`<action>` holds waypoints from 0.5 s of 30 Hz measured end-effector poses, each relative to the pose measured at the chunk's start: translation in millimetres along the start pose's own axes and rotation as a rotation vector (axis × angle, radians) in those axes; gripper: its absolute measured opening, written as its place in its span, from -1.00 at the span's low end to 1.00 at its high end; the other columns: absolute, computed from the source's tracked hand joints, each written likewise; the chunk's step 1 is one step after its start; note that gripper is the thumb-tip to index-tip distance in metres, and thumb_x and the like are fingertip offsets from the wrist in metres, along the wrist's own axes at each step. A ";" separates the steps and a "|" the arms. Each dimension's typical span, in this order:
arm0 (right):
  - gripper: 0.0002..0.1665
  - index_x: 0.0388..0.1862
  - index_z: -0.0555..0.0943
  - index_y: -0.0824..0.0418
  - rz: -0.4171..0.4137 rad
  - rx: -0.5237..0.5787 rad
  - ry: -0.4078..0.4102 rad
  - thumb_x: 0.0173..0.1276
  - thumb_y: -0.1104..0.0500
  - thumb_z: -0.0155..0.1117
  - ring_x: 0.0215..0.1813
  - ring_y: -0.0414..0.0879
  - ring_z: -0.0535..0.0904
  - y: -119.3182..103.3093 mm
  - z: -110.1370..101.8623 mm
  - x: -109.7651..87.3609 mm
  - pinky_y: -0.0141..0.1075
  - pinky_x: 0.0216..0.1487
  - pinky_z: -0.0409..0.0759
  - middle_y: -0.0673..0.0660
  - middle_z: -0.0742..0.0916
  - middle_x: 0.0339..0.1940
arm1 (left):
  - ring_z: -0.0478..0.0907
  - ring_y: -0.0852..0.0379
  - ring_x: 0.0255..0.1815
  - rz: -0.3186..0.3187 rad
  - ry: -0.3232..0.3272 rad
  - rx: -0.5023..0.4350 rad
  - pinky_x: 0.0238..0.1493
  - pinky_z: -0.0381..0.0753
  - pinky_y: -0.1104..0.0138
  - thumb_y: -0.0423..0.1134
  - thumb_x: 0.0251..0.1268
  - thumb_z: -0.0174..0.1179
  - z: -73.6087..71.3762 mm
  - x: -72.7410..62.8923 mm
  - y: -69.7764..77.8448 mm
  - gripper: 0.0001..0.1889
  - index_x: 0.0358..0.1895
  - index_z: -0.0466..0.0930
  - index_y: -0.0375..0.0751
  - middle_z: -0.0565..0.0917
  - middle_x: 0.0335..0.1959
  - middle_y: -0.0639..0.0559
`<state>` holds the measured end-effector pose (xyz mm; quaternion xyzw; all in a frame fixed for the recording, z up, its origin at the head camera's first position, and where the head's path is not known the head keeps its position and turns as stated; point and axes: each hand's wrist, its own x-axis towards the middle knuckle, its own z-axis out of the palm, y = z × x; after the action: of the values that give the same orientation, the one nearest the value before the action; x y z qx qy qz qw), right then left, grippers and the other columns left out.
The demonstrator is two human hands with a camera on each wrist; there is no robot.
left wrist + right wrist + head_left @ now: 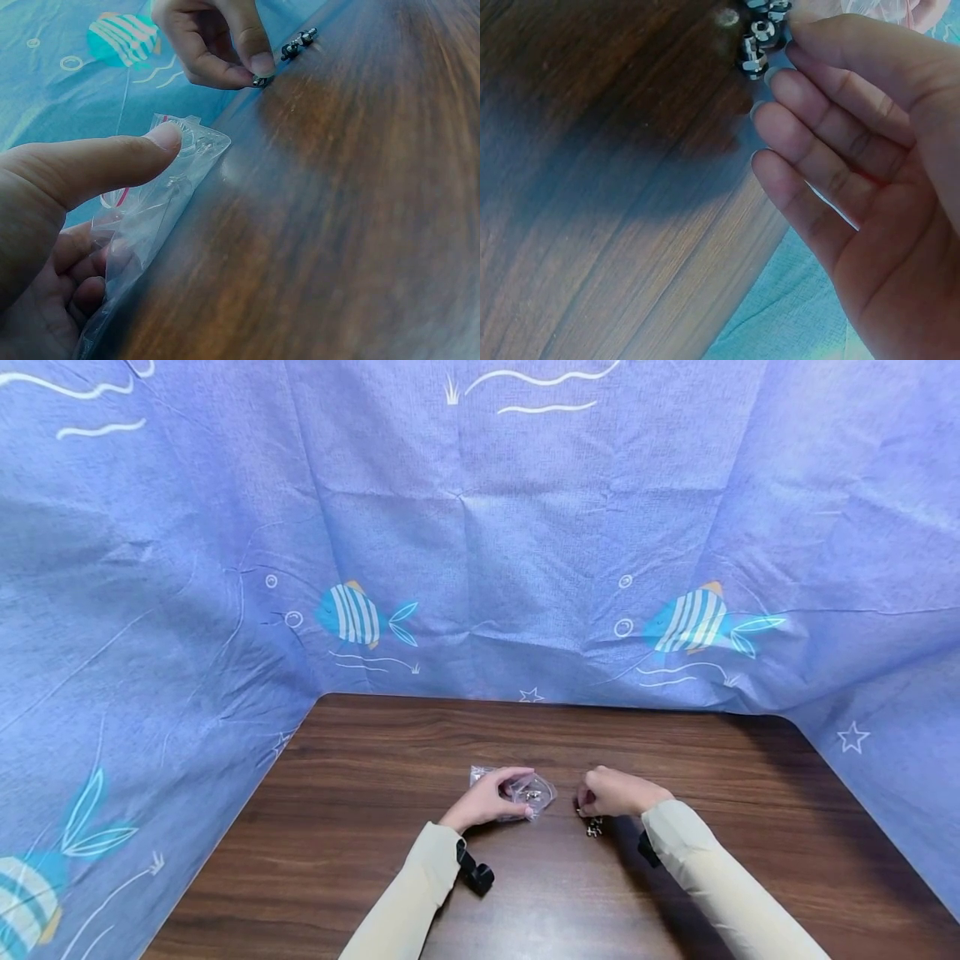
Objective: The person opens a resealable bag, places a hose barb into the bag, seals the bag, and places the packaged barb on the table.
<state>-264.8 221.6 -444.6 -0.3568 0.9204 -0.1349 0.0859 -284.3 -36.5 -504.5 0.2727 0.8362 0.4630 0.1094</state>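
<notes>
We see the fingers (251, 41) of the right hand (618, 792) brought together at the tips, thumb against forefinger, with a small metal piece (261, 82) pinched between them. The other fingers of that hand are gently bent, as the right wrist view shows us. We find the left hand (486, 798) partly open in a wide curve, its thumb (124, 161) laid along the near side of a clear plastic bag (546, 792) and its other fingers curled behind it, so the bag is held between them. In the head view the bag's rounded end points toward the right hand, and we make out a few shiny bits (533, 795) showing at it. A red line (114, 197) runs on the bag in the left wrist view.

Just beside the right hand, on the side nearer the wearer, we see a little cluster of metal fittings (594, 827) lying on the desk; their exact number we cannot tell.

Further out, we note pale sleeves (720, 877) on both arms and a black wrist device (475, 871) at the left cuff. The desk (390, 777) is dark brown with a wood grain. Around it hangs blue cloth (536, 543), printed with striped fish (356, 614), stars and white wavy lines.
</notes>
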 end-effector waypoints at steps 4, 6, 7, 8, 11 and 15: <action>-0.83 -0.61 0.65 0.10 -0.010 0.005 -0.003 0.10 0.32 0.36 -0.55 -0.40 0.35 -0.3 -0.7 -0.3 -0.47 -0.48 0.39 -0.19 0.60 -0.64 | 0.40 0.21 -0.24 -0.006 -0.001 -0.007 -0.21 0.42 0.39 -0.15 0.05 0.45 -0.1 -0.5 0.5 -0.34 0.30 0.46 0.00 0.59 0.00 0.04; -0.83 -0.61 0.65 0.10 -0.009 0.003 -0.004 0.11 0.31 0.36 -0.55 -0.41 0.35 0.2 -0.9 -0.2 -0.47 -0.49 0.39 -0.19 0.60 -0.64 | 0.40 0.20 -0.24 -0.009 0.000 -0.010 -0.21 0.42 0.39 -0.15 0.05 0.45 -0.3 -1.0 1.3 -0.34 0.30 0.46 0.01 0.59 0.00 0.04; -0.83 -0.61 0.66 0.10 -0.005 0.004 -0.006 0.12 0.31 0.35 -0.55 -0.41 0.35 0.5 -1.1 -0.3 -0.47 -0.49 0.40 -0.19 0.60 -0.64 | 0.40 0.19 -0.24 -0.009 0.002 -0.011 -0.21 0.41 0.39 -0.16 0.05 0.45 -0.5 -1.2 1.6 -0.34 0.30 0.46 0.01 0.59 0.00 0.04; -0.83 -0.60 0.66 0.11 0.000 0.006 -0.008 0.12 0.31 0.35 -0.55 -0.41 0.36 0.9 -1.3 -0.1 -0.47 -0.48 0.40 -0.19 0.60 -0.63 | 0.41 0.19 -0.23 -0.007 0.002 -0.011 -0.21 0.41 0.38 -0.16 0.05 0.45 -0.5 -1.1 1.5 -0.34 0.30 0.47 0.00 0.59 0.00 0.03; -0.84 -0.59 0.67 0.11 0.003 0.009 -0.009 0.14 0.31 0.34 -0.54 -0.41 0.38 1.4 -2.4 0.5 -0.47 -0.47 0.42 -0.19 0.61 -0.62 | 0.40 0.18 -0.22 -0.007 0.004 -0.007 -0.21 0.41 0.38 -0.16 0.05 0.45 -0.4 -0.8 1.7 -0.34 0.30 0.46 -0.01 0.59 0.00 0.02; -0.84 -0.59 0.67 0.12 -0.005 0.007 0.000 0.13 0.32 0.33 -0.54 -0.40 0.39 1.2 -4.3 1.9 -0.47 -0.46 0.43 -0.18 0.62 -0.62 | 0.40 0.19 -0.22 -0.007 0.003 -0.004 -0.19 0.41 0.38 -0.15 0.05 0.45 -0.1 -0.5 1.9 -0.33 0.31 0.45 -0.03 0.58 0.01 0.02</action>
<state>-268.0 222.0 -441.0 -0.3586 0.9192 -0.1382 0.0866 -283.2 -36.1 -502.8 0.2691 0.8363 0.4648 0.1104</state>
